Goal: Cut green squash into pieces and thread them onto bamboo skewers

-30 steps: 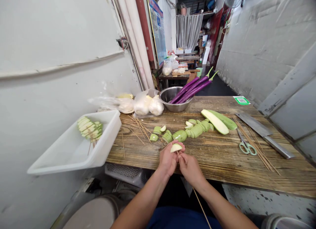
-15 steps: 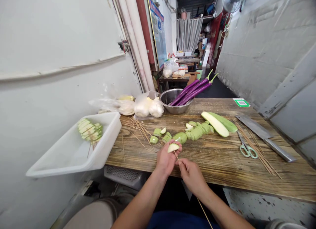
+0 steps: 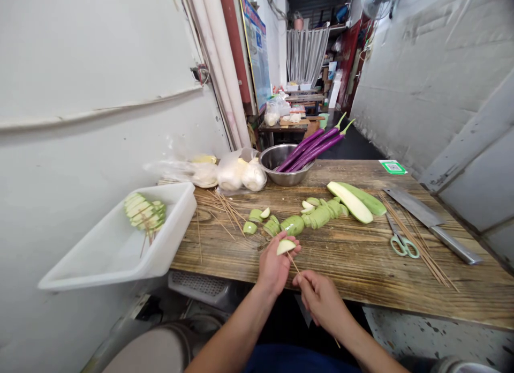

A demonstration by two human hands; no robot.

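Observation:
A pale half-round zucchini slice (image 3: 285, 247) rests in my left hand (image 3: 274, 267), its fingers curled up around the slice. My right hand (image 3: 320, 295) pinches a thin bamboo skewer (image 3: 294, 265). The skewer's upper end meets the lower edge of the slice; how deep it goes in, I cannot tell. Its other end pokes out below my right hand. Just beyond my left hand, a row of cut green zucchini slices (image 3: 320, 216) lies on the wooden table (image 3: 361, 276). Several loose pieces (image 3: 250, 228) sit at its left end.
At left is a white tub (image 3: 100, 274) with skewered slices (image 3: 140, 212). Behind stand bagged white vegetables (image 3: 241, 174) and a steel bowl (image 3: 281, 177) with purple eggplants (image 3: 311, 150). Zucchini halves (image 3: 350, 202), scissors (image 3: 402, 244), skewers (image 3: 417, 244) and a cleaver (image 3: 415, 206) lie right.
Both hands have shifted slightly right and toward me with the slice. My right hand sits farther back along the skewer, so more of it shows before the hand and less behind.

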